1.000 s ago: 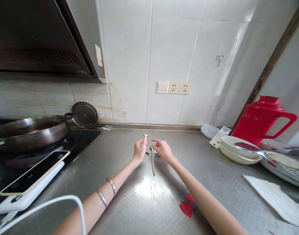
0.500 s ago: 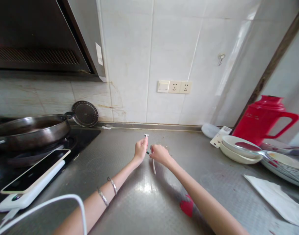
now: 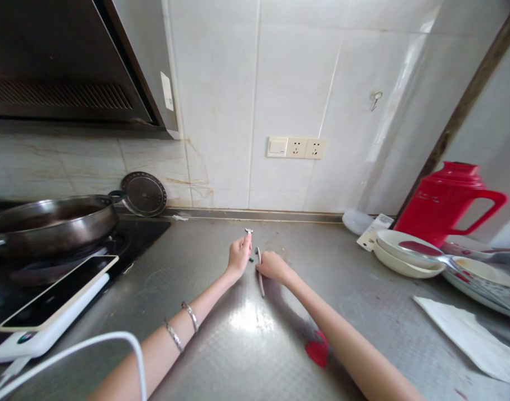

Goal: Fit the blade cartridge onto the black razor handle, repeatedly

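Note:
My left hand (image 3: pixel 238 256), with two silver bangles on the forearm, is closed around a small white and dark piece (image 3: pixel 248 231) that sticks out above the thumb. Its lower end, dark green, shows under the fingers. Just to the right, my right hand (image 3: pixel 272 265) pinches a thin pale strip (image 3: pixel 261 284) that stands out above and below the fingers and has a dark upper end. The two hands are close together over the metal counter (image 3: pixel 221 345) and do not touch. What exactly the small pieces are is too small to tell.
A pan (image 3: pixel 54 225) sits on the stove at left, near a phone (image 3: pixel 58 292) on a white power bank with a cable. At right stand a red thermos (image 3: pixel 445 206), stacked bowls (image 3: pixel 405 262), plates and a white paper (image 3: pixel 467 334). Wall sockets (image 3: pixel 305 148) are behind.
My right hand has shifted slightly lower along the pale strip, whose dark upper end now shows more. My left hand has hardly moved. The view has shifted a little.

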A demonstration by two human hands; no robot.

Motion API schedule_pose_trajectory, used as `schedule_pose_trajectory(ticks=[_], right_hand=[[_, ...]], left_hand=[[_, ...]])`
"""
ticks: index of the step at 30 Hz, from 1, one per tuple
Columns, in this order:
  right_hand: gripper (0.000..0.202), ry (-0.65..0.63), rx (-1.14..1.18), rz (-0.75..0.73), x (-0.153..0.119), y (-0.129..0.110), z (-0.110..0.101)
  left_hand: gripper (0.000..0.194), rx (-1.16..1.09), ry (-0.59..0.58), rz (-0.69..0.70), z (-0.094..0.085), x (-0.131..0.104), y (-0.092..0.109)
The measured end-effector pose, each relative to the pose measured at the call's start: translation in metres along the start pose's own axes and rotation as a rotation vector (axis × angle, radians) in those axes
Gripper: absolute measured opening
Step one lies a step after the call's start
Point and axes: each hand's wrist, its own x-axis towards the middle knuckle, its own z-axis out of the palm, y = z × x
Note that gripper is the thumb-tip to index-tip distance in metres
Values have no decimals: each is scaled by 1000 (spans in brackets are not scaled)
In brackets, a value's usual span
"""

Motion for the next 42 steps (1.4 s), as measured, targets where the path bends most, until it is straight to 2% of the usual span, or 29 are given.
schedule_pose_trajectory(ticks=[5,8,12,16,21,25,30,38,42], right_hand=[[29,10,-2,-10,-3,-5,-1],[26,5,25,-16,-4,-3,-14],[28,-26,211,-6,-2,10,-47],[25,24,491,1,-2,39,-84],[31,108,703,-172,-13,74,-122],[38,201,708,-270,-27,91,-142],[41,185,635,-316,-38,95,-152],[39,129,643,-430,-45,74,-156],[42,60,670,-484,-44,71,-154]], left_hand=[[49,17,-2,26,1,0,1],[48,13,-2,34,0,1,3],[44,25,-36,56,-3,3,10],[38,16,-109,86,-5,4,15],[28,-32,-191,118,-5,7,22],[23,-126,-297,140,-5,11,31],[22,-166,-407,83,-7,12,41],[23,-133,-396,86,-14,12,53],[23,-117,-415,83,-15,11,59]])
